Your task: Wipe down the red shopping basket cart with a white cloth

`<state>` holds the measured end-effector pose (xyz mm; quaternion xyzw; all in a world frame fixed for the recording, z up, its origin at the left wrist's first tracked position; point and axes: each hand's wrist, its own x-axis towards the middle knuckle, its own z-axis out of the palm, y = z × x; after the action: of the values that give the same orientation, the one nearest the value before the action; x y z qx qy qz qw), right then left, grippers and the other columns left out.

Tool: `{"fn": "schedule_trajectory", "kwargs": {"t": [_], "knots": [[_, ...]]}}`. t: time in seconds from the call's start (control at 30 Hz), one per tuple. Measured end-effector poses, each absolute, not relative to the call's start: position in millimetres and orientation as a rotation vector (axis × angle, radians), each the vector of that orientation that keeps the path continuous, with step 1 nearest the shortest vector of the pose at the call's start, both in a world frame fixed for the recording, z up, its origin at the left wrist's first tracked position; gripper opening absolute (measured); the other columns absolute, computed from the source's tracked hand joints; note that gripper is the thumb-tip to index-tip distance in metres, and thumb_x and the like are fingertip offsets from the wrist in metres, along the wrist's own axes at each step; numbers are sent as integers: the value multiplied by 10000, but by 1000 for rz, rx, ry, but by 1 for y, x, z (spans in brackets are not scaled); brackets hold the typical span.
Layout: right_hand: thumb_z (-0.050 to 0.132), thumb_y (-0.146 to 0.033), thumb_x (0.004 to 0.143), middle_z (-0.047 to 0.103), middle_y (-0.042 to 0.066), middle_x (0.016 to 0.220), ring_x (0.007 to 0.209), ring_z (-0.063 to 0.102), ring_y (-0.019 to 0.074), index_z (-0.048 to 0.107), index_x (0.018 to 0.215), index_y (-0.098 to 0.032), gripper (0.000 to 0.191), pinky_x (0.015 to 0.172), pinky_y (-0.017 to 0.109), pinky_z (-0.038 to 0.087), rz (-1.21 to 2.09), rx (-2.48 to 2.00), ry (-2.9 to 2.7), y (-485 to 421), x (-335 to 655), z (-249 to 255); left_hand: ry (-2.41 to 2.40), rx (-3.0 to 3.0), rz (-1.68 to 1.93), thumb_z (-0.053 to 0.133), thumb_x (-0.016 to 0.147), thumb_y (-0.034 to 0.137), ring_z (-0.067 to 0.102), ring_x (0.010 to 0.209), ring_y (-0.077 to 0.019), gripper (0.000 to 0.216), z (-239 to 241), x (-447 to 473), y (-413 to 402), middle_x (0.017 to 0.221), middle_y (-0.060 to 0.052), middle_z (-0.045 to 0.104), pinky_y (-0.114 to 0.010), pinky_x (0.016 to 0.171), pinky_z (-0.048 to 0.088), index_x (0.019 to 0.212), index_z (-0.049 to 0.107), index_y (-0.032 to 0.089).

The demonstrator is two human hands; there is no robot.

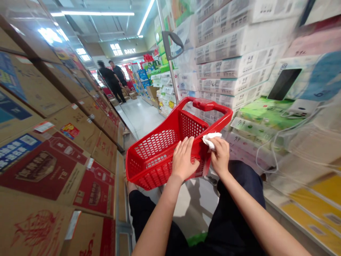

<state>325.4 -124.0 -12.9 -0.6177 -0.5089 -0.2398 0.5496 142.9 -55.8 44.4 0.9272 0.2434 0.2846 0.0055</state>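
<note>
Presently we are sitting in a shop aisle point(145, 115): one wall of cartons point(64, 142) is rising on our left, one stack of wrapped packs point(221, 67) on our right, and two people point(109, 76) are standing farther down. One red basket point(160, 174) is occupying the space before us, just beyond our two knees point(245, 177), and tilting. We are judging it light for its bulk, stiff, hardly fragile, its smooth plastic probably slippery; the loop handle point(205, 105) is looking like the surest hold. One pole with a grey grip point(173, 46) is standing behind; we are not managing to tell whether it is joining the basket. Our left hand point(185, 160) is lying spread on the near side, enclosing nothing. One phone point(284, 84) is leaning against the packs, above one white device point(298, 107). Our right hand point(220, 153) is pinching one white cloth point(212, 138) against the basket, below the handle. We are judging the cloth soft, nearly weightless, best held bunched.
</note>
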Motion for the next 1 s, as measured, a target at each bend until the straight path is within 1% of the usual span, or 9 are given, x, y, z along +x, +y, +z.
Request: {"fn": "schedule_trajectory", "kwargs": {"t": [0.07, 0.17, 0.3, 0.37, 0.53, 0.7, 0.77, 0.9, 1.0], "knots": [[460, -145, 893, 699, 68, 1202, 1159, 593, 306, 682, 1269, -322, 471, 1037, 522, 464, -493, -1432, -1265, -132, 318, -21, 763, 2902, 883, 648, 793, 203, 265, 1577, -251, 979, 45, 143, -56, 1684, -57, 331, -492, 1329, 210, 1640, 156, 206], [466, -149, 915, 719, 61, 1170, 1149, 617, 299, 705, 1204, -307, 407, 1063, 519, 439, -497, -1366, -1146, -142, 322, -3, 765, 2905, 866, 645, 789, 200, 261, 1578, -261, 992, 44, 142, -56, 1683, -56, 334, -504, 1328, 208, 1643, 142, 215], [449, -126, 905, 695, 68, 1238, 1232, 594, 303, 693, 1241, -290, 446, 1118, 523, 379, -616, -1349, -976, -136, 342, 36, 762, 2897, 880, 656, 785, 202, 261, 1578, -259, 983, 43, 142, -59, 1680, -58, 339, -489, 1333, 194, 1636, 166, 205], [446, -111, 885, 684, 66, 1258, 1228, 584, 299, 689, 1257, -296, 482, 1107, 519, 384, -632, -1368, -1002, -127, 346, 38, 754, 2888, 889, 668, 774, 201, 264, 1577, -256, 986, 44, 143, -62, 1679, -58, 342, -483, 1334, 194, 1631, 180, 202], [481, -118, 897, 664, 86, 1248, 1183, 559, 307, 672, 1287, -296, 469, 1045, 530, 434, -604, -1394, -1085, -120, 326, -18, 733, 2857, 906, 680, 755, 187, 270, 1574, -243, 982, 46, 146, -64, 1673, -66, 354, -467, 1334, 191, 1618, 211, 194], [471, -118, 933, 709, 75, 1171, 1113, 582, 296, 705, 1197, -300, 396, 969, 500, 489, -433, -1446, -1240, -141, 301, -65, 724, 2853, 935, 671, 762, 171, 273, 1573, -243, 975, 47, 146, -61, 1669, -63, 363, -474, 1331, 199, 1618, 206, 201], [468, -116, 937, 721, 65, 1151, 1096, 602, 288, 701, 1181, -295, 383, 974, 497, 484, -405, -1413, -1215, -147, 301, -55, 725, 2855, 936, 668, 767, 171, 267, 1576, -242, 970, 47, 146, -59, 1670, -63, 360, -473, 1332, 192, 1619, 206, 197], [474, -105, 928, 708, 61, 1208, 1181, 591, 293, 694, 1218, -306, 416, 1086, 535, 412, -544, -1316, -1112, -141, 319, -3, 724, 2869, 925, 669, 769, 181, 253, 1581, -248, 973, 46, 146, -58, 1676, -65, 347, -478, 1334, 176, 1624, 202, 193], [478, -108, 921, 693, 69, 1210, 1183, 579, 300, 699, 1225, -307, 426, 1086, 541, 413, -586, -1317, -1109, -125, 331, 15, 727, 2874, 929, 666, 771, 186, 250, 1582, -251, 977, 46, 146, -60, 1679, -61, 341, -481, 1333, 182, 1627, 196, 196]]}}
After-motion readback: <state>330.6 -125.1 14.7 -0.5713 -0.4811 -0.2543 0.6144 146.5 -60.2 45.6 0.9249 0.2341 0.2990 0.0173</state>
